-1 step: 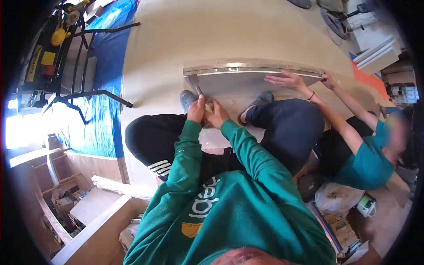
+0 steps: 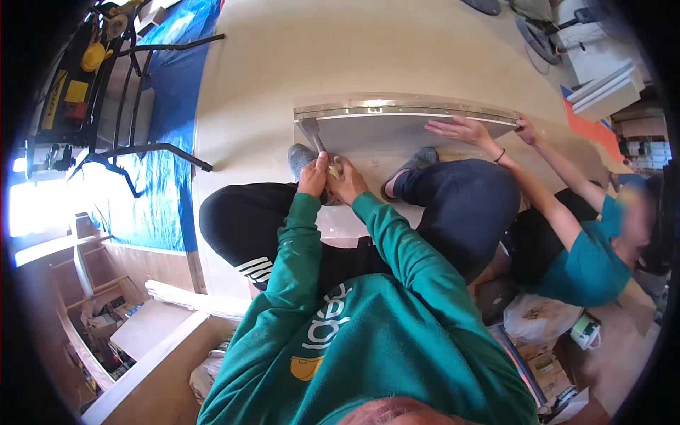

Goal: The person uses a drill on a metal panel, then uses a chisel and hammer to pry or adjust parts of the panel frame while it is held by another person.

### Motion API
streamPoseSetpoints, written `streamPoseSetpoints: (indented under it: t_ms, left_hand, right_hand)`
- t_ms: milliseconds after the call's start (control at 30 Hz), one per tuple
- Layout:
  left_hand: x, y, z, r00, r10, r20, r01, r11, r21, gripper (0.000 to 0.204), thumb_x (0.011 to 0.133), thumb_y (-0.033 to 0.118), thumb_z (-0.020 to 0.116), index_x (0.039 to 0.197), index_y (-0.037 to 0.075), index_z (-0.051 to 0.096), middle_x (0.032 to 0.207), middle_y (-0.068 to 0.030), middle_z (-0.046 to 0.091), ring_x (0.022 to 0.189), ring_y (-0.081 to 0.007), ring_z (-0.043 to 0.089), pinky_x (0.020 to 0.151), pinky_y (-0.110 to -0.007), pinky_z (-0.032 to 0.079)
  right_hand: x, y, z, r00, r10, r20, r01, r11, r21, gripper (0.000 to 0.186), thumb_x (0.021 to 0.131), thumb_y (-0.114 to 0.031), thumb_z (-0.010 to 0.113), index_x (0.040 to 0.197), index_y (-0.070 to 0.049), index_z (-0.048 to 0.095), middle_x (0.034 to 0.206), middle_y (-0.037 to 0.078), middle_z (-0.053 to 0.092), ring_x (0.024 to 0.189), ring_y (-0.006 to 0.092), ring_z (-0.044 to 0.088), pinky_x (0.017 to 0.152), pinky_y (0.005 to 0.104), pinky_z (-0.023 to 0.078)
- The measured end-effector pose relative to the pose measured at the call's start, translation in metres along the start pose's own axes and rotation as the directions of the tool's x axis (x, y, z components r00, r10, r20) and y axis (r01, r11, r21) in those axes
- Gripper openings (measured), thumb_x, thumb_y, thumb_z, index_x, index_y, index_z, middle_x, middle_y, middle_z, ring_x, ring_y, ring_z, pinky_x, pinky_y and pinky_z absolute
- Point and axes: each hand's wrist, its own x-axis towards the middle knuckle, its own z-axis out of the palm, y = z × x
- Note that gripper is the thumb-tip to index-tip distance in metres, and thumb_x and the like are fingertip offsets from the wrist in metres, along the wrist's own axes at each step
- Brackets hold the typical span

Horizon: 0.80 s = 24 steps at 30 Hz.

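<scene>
A long grey panel (image 2: 404,131) with a shiny metal edge strip lies across the floor ahead of me. My left hand (image 2: 314,176) and my right hand (image 2: 344,183) are closed together on a flat grey hand tool (image 2: 314,134), like a scraper, whose broad end meets the panel's left end. What else lies inside my fingers is hard to make out. A co-worker's hand (image 2: 460,129) with spread fingers is at the panel's front edge; their other hand (image 2: 526,131) grips its right end.
A crouching co-worker (image 2: 588,262) is at my right. At left stand a black metal frame with machinery (image 2: 92,92), a blue tarp (image 2: 170,212) and wooden compartments (image 2: 152,354). White boards (image 2: 605,85) are stacked at far right; bags and cardboard (image 2: 542,322) lie at lower right.
</scene>
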Motion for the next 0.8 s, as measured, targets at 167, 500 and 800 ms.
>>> streamPoseSetpoints:
  t_ms: [167, 500, 800]
  left_hand:
    - [0.031, 0.013, -0.040, 0.902, -0.262, -0.343, 0.068, 0.871, -0.486, 0.048, 0.098, 0.043, 0.045, 0.104, -0.003, 0.061, 0.097, -0.0135, 0.064, 0.088, -0.0208, 0.061, 0.073, -0.030, 0.050]
    - [0.119, -0.004, -0.050, 0.985, -0.169, 0.030, 0.164, 0.873, -0.459, 0.054, 0.096, 0.052, 0.038, 0.116, 0.006, 0.056, 0.107, -0.0071, 0.057, 0.096, -0.0183, 0.055, 0.080, -0.041, 0.049]
    - [0.099, -0.001, -0.035, 0.992, -0.113, 0.057, 0.124, 0.772, -0.623, 0.057, 0.097, 0.051, 0.036, 0.130, 0.006, 0.048, 0.124, -0.0097, 0.052, 0.115, -0.0211, 0.050, 0.078, -0.041, 0.052]
  right_hand:
    - [0.003, -0.024, 0.020, 0.993, 0.100, -0.066, -0.086, 0.978, 0.189, 0.043, 0.090, -0.033, 0.055, 0.120, -0.003, 0.050, 0.098, 0.026, 0.064, 0.092, 0.0411, 0.063, 0.079, 0.0469, 0.049]
    - [-0.008, -0.042, 0.037, 0.988, 0.082, -0.132, -0.049, 0.970, 0.240, 0.029, 0.094, -0.029, 0.050, 0.105, -0.002, 0.048, 0.088, 0.029, 0.061, 0.084, 0.0491, 0.058, 0.072, 0.0551, 0.044]
    - [0.016, -0.013, 0.052, 0.995, 0.091, -0.046, -0.091, 0.996, 0.001, 0.034, 0.095, -0.033, 0.048, 0.098, 0.000, 0.046, 0.079, 0.029, 0.063, 0.078, 0.0498, 0.059, 0.067, 0.0556, 0.044]
